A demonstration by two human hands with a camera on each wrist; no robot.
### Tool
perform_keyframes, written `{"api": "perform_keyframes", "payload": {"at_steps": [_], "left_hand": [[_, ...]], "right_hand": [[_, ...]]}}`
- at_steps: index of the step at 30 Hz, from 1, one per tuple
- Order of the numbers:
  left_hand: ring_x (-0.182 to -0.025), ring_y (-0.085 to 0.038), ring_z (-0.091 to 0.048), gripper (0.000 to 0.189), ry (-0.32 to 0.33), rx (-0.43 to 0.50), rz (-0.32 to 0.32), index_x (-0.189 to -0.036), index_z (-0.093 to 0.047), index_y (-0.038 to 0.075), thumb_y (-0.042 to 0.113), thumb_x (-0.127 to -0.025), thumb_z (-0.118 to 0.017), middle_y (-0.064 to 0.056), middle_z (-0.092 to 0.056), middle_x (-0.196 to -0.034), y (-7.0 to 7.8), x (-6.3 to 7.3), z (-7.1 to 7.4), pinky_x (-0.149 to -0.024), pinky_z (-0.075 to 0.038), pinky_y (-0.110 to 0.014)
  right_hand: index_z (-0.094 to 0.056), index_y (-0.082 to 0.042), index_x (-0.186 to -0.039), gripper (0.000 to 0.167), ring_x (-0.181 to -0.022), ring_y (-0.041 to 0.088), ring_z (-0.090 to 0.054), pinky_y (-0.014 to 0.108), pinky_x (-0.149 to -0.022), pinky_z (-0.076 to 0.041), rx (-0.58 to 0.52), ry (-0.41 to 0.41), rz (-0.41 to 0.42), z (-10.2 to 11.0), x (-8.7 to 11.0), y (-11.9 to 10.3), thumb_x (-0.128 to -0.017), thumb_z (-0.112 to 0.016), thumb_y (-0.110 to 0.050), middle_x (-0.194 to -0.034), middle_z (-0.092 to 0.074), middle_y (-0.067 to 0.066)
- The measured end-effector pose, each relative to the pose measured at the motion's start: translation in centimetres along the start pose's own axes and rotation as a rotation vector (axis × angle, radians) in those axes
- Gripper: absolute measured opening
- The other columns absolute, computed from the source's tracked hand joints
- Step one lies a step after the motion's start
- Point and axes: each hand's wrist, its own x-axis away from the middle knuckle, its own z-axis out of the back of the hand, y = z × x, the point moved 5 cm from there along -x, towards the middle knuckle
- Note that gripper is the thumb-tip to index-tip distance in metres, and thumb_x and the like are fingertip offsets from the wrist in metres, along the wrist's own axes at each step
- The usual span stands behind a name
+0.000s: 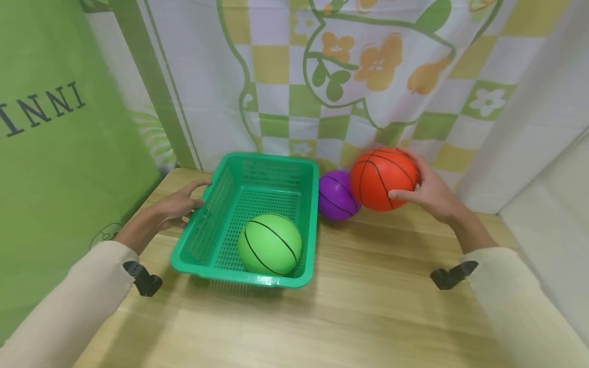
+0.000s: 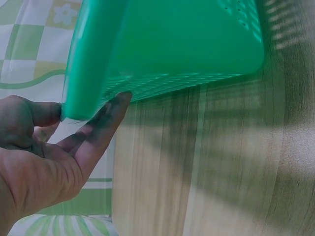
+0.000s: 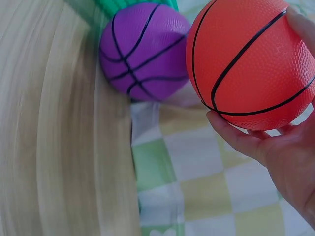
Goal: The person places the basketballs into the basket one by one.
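A green plastic basket (image 1: 248, 282) with perforated walls stands on the wooden table, a light green toy basketball (image 1: 270, 244) inside its front right part. My left hand (image 1: 177, 207) is at the basket's left rim; in the left wrist view the rim lies between the thumb and the stretched fingers (image 2: 106, 130). With my right hand (image 1: 432, 191) I grip a red toy basketball (image 1: 383, 179), thumb on the near side and fingers round the far side. A purple toy basketball (image 1: 338, 197) sits between the basket and the red ball, partly covered by the red one.
Behind the wooden table (image 1: 368, 306) hangs a patterned curtain (image 1: 271, 97), close to the balls and basket. A green panel with letters (image 1: 46, 153) rises on the left, and a pale wall (image 1: 547, 204) borders the right side.
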Motion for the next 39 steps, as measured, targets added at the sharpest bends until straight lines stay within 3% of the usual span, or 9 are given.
{"api": "perform_keyframes", "payload": {"at_steps": [6, 17, 29, 39], "left_hand": [[-0.082, -0.026, -0.065, 0.068, 0.007, 0.003, 0.016, -0.162, 0.000, 0.024, 0.007, -0.107, -0.035, -0.021, -0.057, -0.104, 0.1, 0.1, 0.0, -0.062, -0.057, -0.038], [-0.082, -0.027, -0.067, 0.067, 0.003, -0.005, 0.017, -0.162, 0.000, 0.025, 0.008, -0.107, -0.034, -0.021, -0.058, -0.106, 0.4, -0.4, -0.3, -0.067, -0.059, -0.043], [-0.081, -0.027, -0.066, 0.067, 0.004, 0.007, 0.028, -0.162, -0.001, 0.026, 0.007, -0.107, -0.035, -0.020, -0.058, -0.102, 0.1, -0.1, 0.2, -0.063, -0.058, -0.040], [-0.081, -0.027, -0.066, 0.067, 0.005, 0.016, 0.029, -0.162, -0.002, 0.028, 0.007, -0.107, -0.035, -0.020, -0.057, -0.103, 0.1, -0.3, 0.0, -0.063, -0.058, -0.040]], "right_hand": [[-0.023, -0.027, -0.159, 0.094, -0.126, 0.038, -0.049, 0.033, -0.084, -0.056, -0.078, -0.055, 0.041, -1.8, -1.2, -1.8, -0.085, -0.077, -0.006, -0.151, -0.037, 0.014], [-0.026, -0.029, -0.157, 0.095, -0.127, 0.037, -0.049, 0.057, -0.094, -0.049, -0.011, -0.099, 0.103, -4.1, -3.0, -4.2, -0.081, -0.080, -0.013, -0.152, -0.036, 0.013], [-0.029, -0.023, -0.157, 0.098, -0.125, 0.034, -0.050, 0.054, -0.095, -0.049, -0.027, -0.202, 0.170, -9.7, -5.7, -6.3, -0.076, -0.085, -0.020, -0.150, -0.038, 0.010], [-0.033, -0.025, -0.156, 0.099, -0.123, 0.032, -0.051, 0.050, -0.091, -0.052, -0.031, -0.221, 0.195, -13.1, -7.2, -6.8, -0.073, -0.089, -0.024, -0.147, -0.039, 0.011]]}}
